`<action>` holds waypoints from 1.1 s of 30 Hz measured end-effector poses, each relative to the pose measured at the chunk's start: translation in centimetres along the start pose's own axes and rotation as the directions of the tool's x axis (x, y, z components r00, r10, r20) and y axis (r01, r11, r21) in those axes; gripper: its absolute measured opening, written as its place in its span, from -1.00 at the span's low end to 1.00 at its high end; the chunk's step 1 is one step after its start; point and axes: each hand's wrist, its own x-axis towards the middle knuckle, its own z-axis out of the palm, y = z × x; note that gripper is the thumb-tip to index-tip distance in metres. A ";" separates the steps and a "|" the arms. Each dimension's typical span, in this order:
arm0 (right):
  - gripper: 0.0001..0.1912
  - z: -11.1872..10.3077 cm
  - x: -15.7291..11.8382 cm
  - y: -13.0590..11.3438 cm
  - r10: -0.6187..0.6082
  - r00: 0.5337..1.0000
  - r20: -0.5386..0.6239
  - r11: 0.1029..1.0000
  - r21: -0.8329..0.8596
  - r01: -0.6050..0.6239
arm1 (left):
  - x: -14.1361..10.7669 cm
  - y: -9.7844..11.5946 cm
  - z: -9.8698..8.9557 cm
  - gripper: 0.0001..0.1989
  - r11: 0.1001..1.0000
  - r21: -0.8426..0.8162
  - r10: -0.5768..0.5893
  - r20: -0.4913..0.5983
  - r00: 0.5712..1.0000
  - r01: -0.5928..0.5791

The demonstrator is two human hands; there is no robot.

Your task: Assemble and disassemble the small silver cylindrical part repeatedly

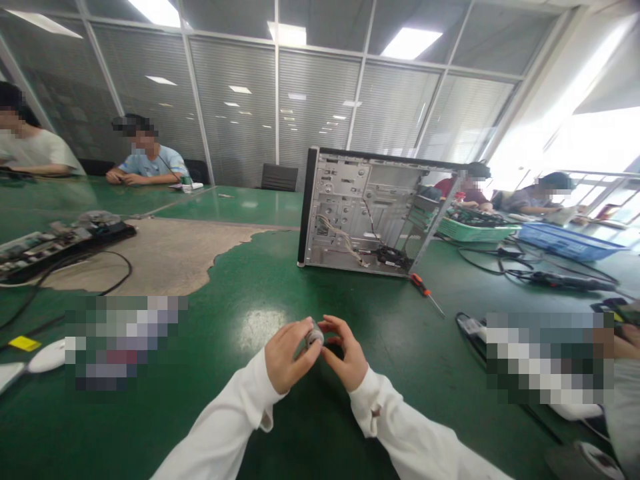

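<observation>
A small grey round object (314,337) is between my two hands, above the green table (280,293). My left hand (290,355) is closed on it, with thumb and fingers at its sides. My right hand (345,353) is curved at the object's right side, its fingertips close to it or touching; whether it grips the object cannot be made out. Beyond my hands stands an open computer case (360,213), upright, with cables inside. An orange and black screwdriver (421,285) lies on the table by the case's lower right corner.
Circuit boards (65,243) and a black cable lie at the left. A green basket (475,231), a blue basket (570,241) and a power strip (565,397) are at the right. Several people sit around the table; one person's hand (627,343) shows at the right edge.
</observation>
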 end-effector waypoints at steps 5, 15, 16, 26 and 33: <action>-0.46 -0.1 -0.1 -0.2 -0.015 1.000 0.001 1.000 -0.005 0.015 | -0.5 -0.6 0.5 -0.89 0.962 0.188 0.197 0.020 0.980 -0.197; -0.55 -0.2 0.0 -0.4 -0.045 0.999 -0.019 0.998 -0.055 0.044 | 1.4 -3.2 -1.6 -0.77 0.901 0.330 0.249 0.137 0.959 -0.281; -0.58 -0.2 0.1 -0.6 -0.056 0.998 -0.020 0.996 -0.066 0.055 | 1.4 -3.3 -1.6 -0.73 0.899 0.344 0.240 0.131 0.962 -0.271; -0.82 0.4 1.7 -1.9 -0.169 0.983 -0.067 0.967 -0.202 0.153 | 1.6 -5.0 -2.3 -0.43 0.828 0.508 0.114 0.259 0.959 -0.236; -0.84 0.9 2.4 -1.8 -0.173 0.980 -0.094 0.961 -0.234 0.147 | 1.7 -5.1 -2.4 -0.46 0.778 0.557 0.149 0.285 0.947 -0.290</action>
